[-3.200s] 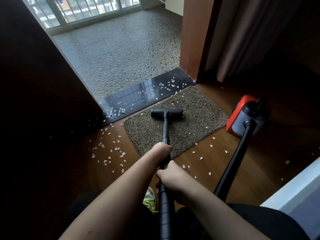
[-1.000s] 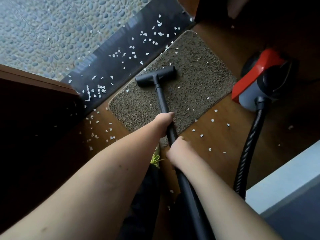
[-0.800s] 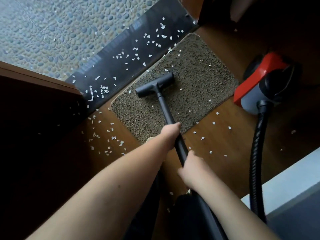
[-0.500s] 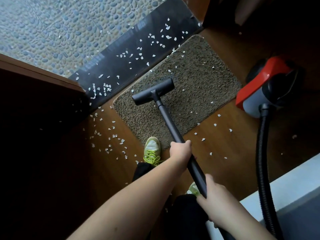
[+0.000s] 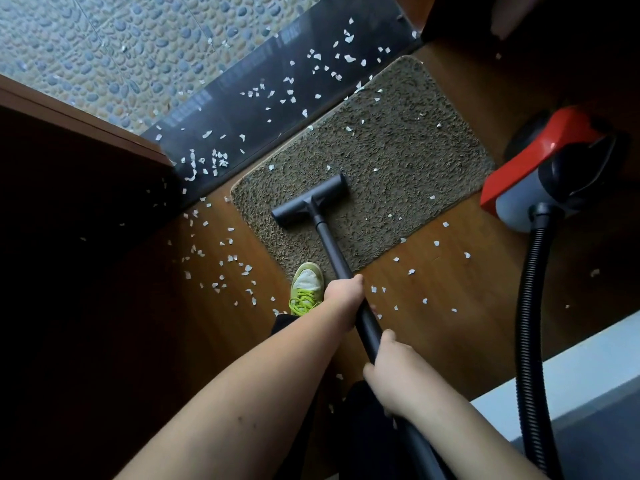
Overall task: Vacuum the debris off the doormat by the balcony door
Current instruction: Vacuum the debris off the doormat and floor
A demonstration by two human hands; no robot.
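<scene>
Back toward the person comes the floor nozzle [image 5: 310, 201]: half a second ago it sat nearer the middle of the doormat [image 5: 391, 161], and now it rests on the mat's near left part, close to the edge by the green-laced shoe [image 5: 306, 287]. Both hands have drawn back with it. The left hand [image 5: 343, 295] grasps the dark wand [image 5: 331, 249] further down its length, fingers wrapped around it, and the right hand [image 5: 389, 375] clasps the same tube higher up, just behind the left.

The doormat lies against the dark threshold strip [image 5: 277, 88] of the balcony door, its far long edge touching the strip. I would judge the job partly done. A band of mat around and behind the nozzle looks nearly free of bits, while white flecks [image 5: 349, 129] are scattered over the far edge and the right half. Those need more passes.

Plenty of debris lies off the mat too (on the threshold strip and on the wood floor [image 5: 450, 306] to both sides), though the task names only the mat. The red canister [image 5: 540, 168] stands on the wood just beside the mat's right edge, its ribbed hose [image 5: 528, 306] curving back toward the person.
</scene>
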